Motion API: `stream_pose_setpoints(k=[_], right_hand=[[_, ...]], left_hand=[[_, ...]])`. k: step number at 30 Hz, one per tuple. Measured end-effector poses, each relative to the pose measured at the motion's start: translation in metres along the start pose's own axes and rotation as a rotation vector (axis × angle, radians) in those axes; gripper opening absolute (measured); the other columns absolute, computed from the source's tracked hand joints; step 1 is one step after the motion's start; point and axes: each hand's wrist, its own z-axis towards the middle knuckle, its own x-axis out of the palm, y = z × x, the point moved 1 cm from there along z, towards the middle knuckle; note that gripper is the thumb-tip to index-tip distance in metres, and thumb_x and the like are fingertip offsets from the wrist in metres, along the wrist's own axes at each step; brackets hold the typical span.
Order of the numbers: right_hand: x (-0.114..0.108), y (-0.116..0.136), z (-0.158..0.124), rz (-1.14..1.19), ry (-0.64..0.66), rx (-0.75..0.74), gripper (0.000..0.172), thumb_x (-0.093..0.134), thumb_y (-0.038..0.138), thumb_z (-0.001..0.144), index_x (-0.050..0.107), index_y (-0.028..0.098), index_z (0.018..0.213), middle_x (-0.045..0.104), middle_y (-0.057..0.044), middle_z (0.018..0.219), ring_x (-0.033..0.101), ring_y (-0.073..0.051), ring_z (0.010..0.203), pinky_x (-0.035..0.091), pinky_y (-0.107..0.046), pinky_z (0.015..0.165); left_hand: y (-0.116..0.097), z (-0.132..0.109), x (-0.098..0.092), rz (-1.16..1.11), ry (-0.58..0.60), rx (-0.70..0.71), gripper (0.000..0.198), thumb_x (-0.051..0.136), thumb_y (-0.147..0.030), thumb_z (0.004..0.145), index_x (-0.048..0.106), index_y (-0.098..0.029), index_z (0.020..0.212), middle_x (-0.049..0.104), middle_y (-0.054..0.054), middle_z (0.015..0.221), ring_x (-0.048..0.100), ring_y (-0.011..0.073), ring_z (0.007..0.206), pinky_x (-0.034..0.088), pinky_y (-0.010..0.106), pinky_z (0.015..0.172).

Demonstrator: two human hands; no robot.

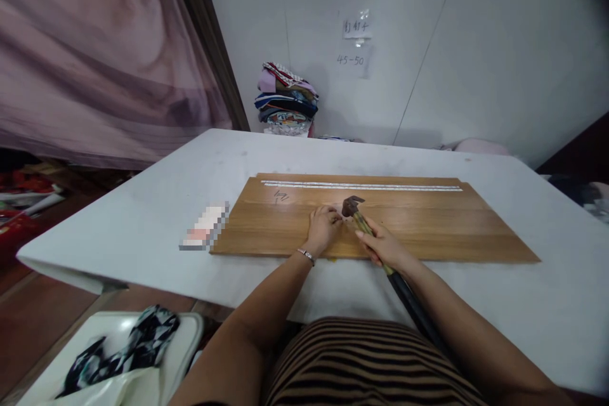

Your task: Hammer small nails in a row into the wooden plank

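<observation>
As right hand (385, 246) grips, hammerhead (351, 206) beyond, handle (410, 299) behind

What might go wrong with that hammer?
The hammer's head is close to the left hand, so a poor swing might hurt its fingers.

The right hand grips the handle near the head, so the long end could bump the striped top.

A miss might dent the wooden board.

Upper paper (356, 27) on wall (314, 6): "钉钉子"; lower paper (353, 68): "45-50" (handwritten).
</observation>
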Motion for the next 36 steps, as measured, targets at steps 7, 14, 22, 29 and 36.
stream_pose_setpoints(k=[7, 14, 22, 29, 36], right_hand=[[0.0003, -0.0011, 0.0013, -0.039, 0.021, 0.029, 0.081, 0.066, 0.048, 0.080, 0.040, 0.019, 0.150, 0.039, 0.012, 0.045, 0.031, -0.007, 0.031, 0.027, -0.018, 0.030], [-0.0004, 0.0042, 0.0012, -0.060, 0.004, 0.010, 0.084, 0.064, 0.048, 0.080, 0.034, 0.018, 0.153, 0.042, 0.012, 0.049, 0.031, -0.007, 0.031, 0.027, -0.019, 0.030], [-0.0002, 0.0037, -0.0001, -0.073, 0.017, 0.022, 0.084, 0.062, 0.047, 0.081, 0.034, 0.016, 0.153, 0.038, 0.012, 0.046, 0.030, -0.007, 0.032, 0.027, -0.018, 0.030], [-0.0003, 0.0025, 0.0008, -0.097, 0.014, 0.021, 0.079, 0.060, 0.044, 0.083, 0.035, 0.016, 0.153, 0.039, 0.012, 0.048, 0.031, -0.007, 0.031, 0.028, -0.017, 0.030], [-0.0002, 0.0052, 0.0005, -0.095, 0.013, 0.031, 0.079, 0.058, 0.043, 0.084, 0.033, 0.017, 0.154, 0.038, 0.012, 0.049, 0.031, -0.007, 0.032, 0.028, -0.017, 0.030]], left_hand=[[-0.0006, 0.0002, -0.0003, -0.001, -0.002, -0.003, 0.010, 0.067, -0.021, 0.085, 0.077, -0.024, 0.084, 0.070, 0.003, 0.109, 0.057, 0.0217, 0.111, 0.039, 0.041, 0.101], [0.0030, 0.0005, 0.0014, 0.007, 0.001, 0.004, 0.011, 0.067, -0.020, 0.085, 0.077, -0.024, 0.086, 0.070, 0.004, 0.108, 0.057, 0.0212, 0.111, 0.039, 0.040, 0.103], [0.0004, 0.0002, -0.0012, 0.017, 0.010, 0.003, 0.009, 0.069, -0.020, 0.085, 0.077, -0.024, 0.085, 0.071, 0.004, 0.108, 0.058, 0.0217, 0.112, 0.039, 0.041, 0.102], [-0.0002, 0.0008, -0.0025, 0.021, 0.028, -0.015, 0.009, 0.069, -0.021, 0.085, 0.077, -0.023, 0.086, 0.070, 0.004, 0.110, 0.057, 0.0215, 0.114, 0.038, 0.040, 0.103], [0.0024, 0.0015, 0.0006, 0.023, 0.016, 0.003, 0.010, 0.068, -0.021, 0.086, 0.077, -0.024, 0.085, 0.071, 0.003, 0.109, 0.058, 0.0206, 0.111, 0.039, 0.038, 0.101]])
